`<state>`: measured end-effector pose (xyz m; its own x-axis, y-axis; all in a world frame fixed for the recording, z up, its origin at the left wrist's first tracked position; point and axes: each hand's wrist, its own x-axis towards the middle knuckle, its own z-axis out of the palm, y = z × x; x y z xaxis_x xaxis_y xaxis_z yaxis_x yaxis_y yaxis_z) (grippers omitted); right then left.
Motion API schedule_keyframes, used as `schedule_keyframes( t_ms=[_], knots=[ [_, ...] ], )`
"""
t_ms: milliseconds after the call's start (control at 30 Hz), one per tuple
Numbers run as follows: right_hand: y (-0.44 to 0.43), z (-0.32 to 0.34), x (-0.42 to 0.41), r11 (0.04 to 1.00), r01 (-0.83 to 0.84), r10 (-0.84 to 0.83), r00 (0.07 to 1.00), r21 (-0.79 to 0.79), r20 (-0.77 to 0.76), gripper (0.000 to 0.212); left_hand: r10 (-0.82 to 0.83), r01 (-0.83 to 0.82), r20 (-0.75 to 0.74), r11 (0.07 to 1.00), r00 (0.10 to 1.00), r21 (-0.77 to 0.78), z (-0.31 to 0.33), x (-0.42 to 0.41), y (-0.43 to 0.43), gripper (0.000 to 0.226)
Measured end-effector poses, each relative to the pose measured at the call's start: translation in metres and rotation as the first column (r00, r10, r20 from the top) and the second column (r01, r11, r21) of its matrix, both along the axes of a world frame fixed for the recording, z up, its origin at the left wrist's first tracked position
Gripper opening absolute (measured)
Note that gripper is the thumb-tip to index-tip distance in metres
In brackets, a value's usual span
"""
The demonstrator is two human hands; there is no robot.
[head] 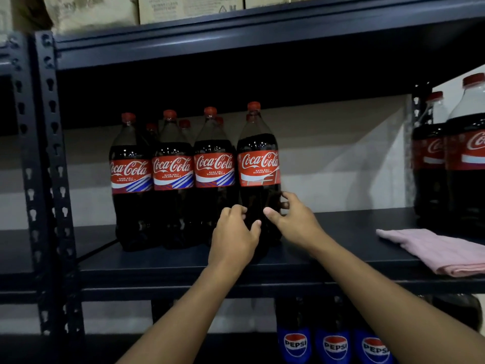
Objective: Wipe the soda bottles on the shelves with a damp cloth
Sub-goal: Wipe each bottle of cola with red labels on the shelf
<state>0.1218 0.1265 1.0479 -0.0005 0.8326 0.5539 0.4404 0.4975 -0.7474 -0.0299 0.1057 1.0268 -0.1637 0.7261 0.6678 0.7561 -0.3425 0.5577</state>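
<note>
Several large cola bottles with red caps and red labels stand in a row on the dark metal shelf (183, 261). The rightmost bottle of that row (258, 164) stands nearest to me. My left hand (233, 232) grips its lower body from the left, fingers curled round it. My right hand (291, 214) holds the same bottle from the right, thumb in front and fingers behind. A folded pink cloth (435, 250) lies on the shelf at the right, apart from both hands.
Two more cola bottles (462, 153) stand at the far right of the shelf, behind the cloth. Blue-labelled soda bottles (333, 345) fill the shelf below. Cardboard boxes (189, 6) sit on the top shelf. A perforated upright post (49, 179) is at the left.
</note>
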Motion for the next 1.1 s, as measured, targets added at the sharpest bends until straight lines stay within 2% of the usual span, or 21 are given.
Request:
schedule_keyframes(
  t_ms=[833, 1000, 1100],
  knots=[
    [0.012, -0.003, -0.012, 0.999, 0.043, -0.044, 0.997, 0.013, 0.069, 0.058, 0.038, -0.040, -0.031, 0.996, 0.999, -0.074, -0.003, 0.002, -0.001, 0.057],
    [-0.005, 0.000, 0.003, 0.998, 0.047, -0.049, 0.997, 0.033, 0.054, 0.063, -0.068, 0.066, 0.011, 0.987, 0.998, 0.147, -0.001, 0.014, -0.012, 0.033],
    [-0.022, 0.009, 0.037, 0.991, 0.089, -0.098, 0.992, 0.102, 0.078, 0.052, -0.193, 0.183, 0.023, 0.955, 0.981, 0.232, 0.012, 0.043, -0.019, 0.017]
  ],
)
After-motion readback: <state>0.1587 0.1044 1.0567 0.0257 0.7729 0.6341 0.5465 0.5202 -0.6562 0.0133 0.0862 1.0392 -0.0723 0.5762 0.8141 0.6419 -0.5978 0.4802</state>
